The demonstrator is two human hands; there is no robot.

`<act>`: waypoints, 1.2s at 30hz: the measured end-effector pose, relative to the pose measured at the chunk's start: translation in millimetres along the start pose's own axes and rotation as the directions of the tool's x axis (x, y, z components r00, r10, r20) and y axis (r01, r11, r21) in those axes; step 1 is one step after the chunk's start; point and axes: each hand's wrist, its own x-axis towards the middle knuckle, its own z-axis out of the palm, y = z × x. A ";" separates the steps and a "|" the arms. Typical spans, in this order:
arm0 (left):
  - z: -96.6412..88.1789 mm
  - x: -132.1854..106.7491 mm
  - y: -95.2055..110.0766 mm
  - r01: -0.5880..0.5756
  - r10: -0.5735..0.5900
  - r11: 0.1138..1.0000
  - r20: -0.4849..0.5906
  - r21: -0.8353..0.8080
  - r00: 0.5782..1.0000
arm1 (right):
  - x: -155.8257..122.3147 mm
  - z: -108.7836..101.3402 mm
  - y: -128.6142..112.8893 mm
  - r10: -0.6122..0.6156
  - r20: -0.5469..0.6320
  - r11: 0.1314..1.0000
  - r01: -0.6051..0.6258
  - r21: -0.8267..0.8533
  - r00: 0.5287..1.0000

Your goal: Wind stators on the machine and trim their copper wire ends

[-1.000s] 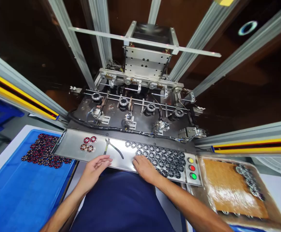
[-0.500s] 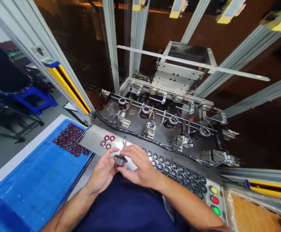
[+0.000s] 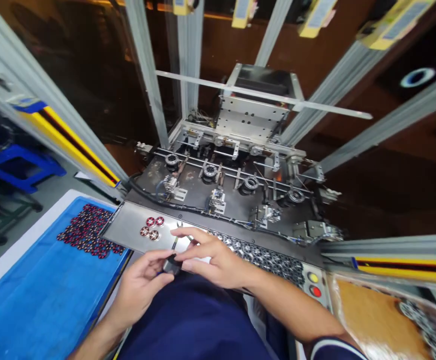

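Note:
Low in front of me, my left hand [image 3: 139, 282] is closed round a dark, short cylindrical metal part [image 3: 171, 265], gripping its side between thumb and fingers. My right hand [image 3: 212, 257] meets the same part from the right, thumb and fingertips closed at its upper edge, index finger stretched out above. Just behind the fingers, a small fork-ended tool [image 3: 179, 226] shows on the metal tray [image 3: 128, 220]; its lower end is partly hidden by my right hand. Several red-and-copper wound rings [image 3: 152, 228] lie left of it on the tray.
A blue bin [image 3: 53, 290] at left holds many red-and-dark wound rings [image 3: 86, 230]. Rows of grey rings [image 3: 263, 257] lie at right, near push buttons [image 3: 315, 291]. Behind stands a fixture machine [image 3: 218, 185] inside metal posts; yellow bars [image 3: 71, 140] flank it. A lined box [image 3: 379, 320] is far right.
My view has turned right, so the scene sits further left. My left hand now tilts the dark part, and my right hand has shifted over its top with the index finger raised.

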 end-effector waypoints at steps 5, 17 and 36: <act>-2.5 -0.5 -1.8 -0.005 -0.015 0.970 0.081 0.241 0.997 | -3.4 -14.2 8.2 0.022 0.277 0.968 -0.090 0.235 0.960; -12.4 28.5 -18.1 -0.039 0.027 0.986 0.070 0.161 0.997 | 0.0 -191.7 40.7 0.273 -0.078 0.680 -0.249 -0.690 0.959; -20.7 49.9 -51.0 0.091 -0.116 0.926 0.045 0.365 0.992 | -25.6 -273.2 149.1 0.486 -0.152 0.468 -0.403 -0.787 0.861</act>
